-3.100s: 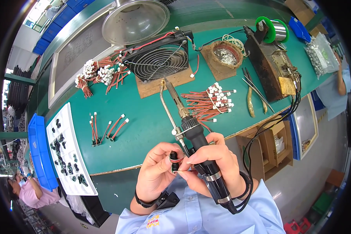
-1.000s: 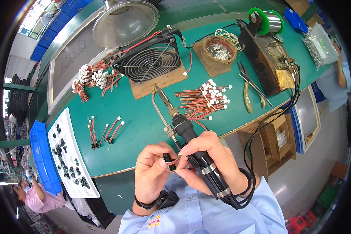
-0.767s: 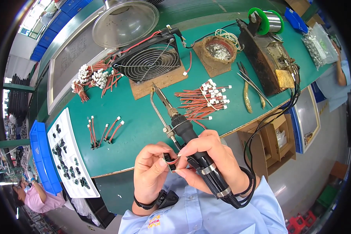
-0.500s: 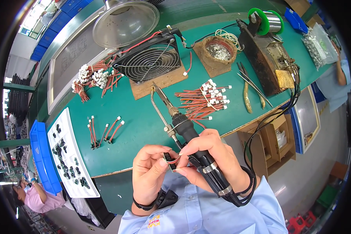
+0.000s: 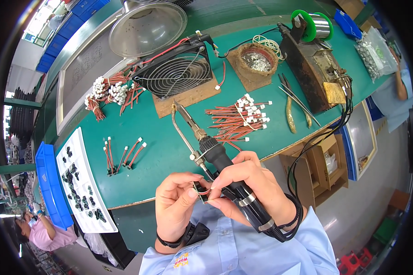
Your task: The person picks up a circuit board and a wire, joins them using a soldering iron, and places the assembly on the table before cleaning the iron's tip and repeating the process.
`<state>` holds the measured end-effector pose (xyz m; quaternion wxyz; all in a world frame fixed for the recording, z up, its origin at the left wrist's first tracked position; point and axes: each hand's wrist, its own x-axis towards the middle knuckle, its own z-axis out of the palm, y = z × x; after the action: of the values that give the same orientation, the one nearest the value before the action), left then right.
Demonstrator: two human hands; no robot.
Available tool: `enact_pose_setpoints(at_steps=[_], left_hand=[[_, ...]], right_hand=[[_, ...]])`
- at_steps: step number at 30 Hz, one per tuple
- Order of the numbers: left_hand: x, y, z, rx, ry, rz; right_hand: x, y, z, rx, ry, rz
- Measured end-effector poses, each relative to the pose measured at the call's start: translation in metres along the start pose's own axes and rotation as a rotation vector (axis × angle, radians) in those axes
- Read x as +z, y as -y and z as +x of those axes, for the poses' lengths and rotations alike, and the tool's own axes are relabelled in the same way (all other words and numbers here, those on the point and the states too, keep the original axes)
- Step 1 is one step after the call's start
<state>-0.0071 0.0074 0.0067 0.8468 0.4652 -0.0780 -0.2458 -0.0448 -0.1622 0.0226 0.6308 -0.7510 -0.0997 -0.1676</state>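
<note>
My left hand (image 5: 173,198) is closed in a pinch on a small circuit board (image 5: 200,189) with a black part on it, just past the bench's front edge. My right hand (image 5: 258,187) is wrapped round a black soldering iron (image 5: 217,155), whose thin metal feed tube runs alongside it. The iron's tip points away from me, toward the wooden base of the fan. My right thumb and index finger also pinch close to the board, by short red and black wires (image 5: 203,193). The fingers partly hide where the wires meet the board.
A bundle of connector wires (image 5: 243,117) lies right of the iron; finished-looking wired pieces (image 5: 124,156) lie left. Beyond are a fan (image 5: 179,71), a solder-scrap pot (image 5: 258,62), pliers (image 5: 290,107) and a solder-spool unit (image 5: 309,64). A white tray (image 5: 85,183) holds small black parts.
The soldering iron's tip has swung slightly to the left, and my right hand has turned a little with it. My left hand and the board have barely moved.
</note>
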Motion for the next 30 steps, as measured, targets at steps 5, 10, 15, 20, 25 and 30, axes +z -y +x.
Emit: enact_pose_setpoints(at_steps=[5,10,15,20,25,30], left_hand=[[0.002,-0.005,0.000,-0.018,-0.010,0.048],[0.005,-0.011,-0.002,-0.092,-0.028,0.110],[-0.004,-0.006,0.000,-0.108,0.042,0.041],[-0.004,-0.007,0.002,-0.095,0.107,0.062],[0.005,-0.008,0.005,-0.092,0.050,0.099],[0.000,-0.005,0.012,0.053,-0.174,0.163]], right_hand=[[-0.004,-0.003,0.000,-0.011,0.026,-0.028],[-0.005,-0.005,0.000,0.000,0.039,-0.034],[-0.007,-0.004,0.000,0.010,0.030,-0.046],[-0.007,-0.003,0.001,0.013,-0.014,-0.105],[-0.004,-0.004,-0.004,-0.082,-0.121,-0.429],[-0.017,0.006,-0.007,-0.089,-0.062,-0.621]])
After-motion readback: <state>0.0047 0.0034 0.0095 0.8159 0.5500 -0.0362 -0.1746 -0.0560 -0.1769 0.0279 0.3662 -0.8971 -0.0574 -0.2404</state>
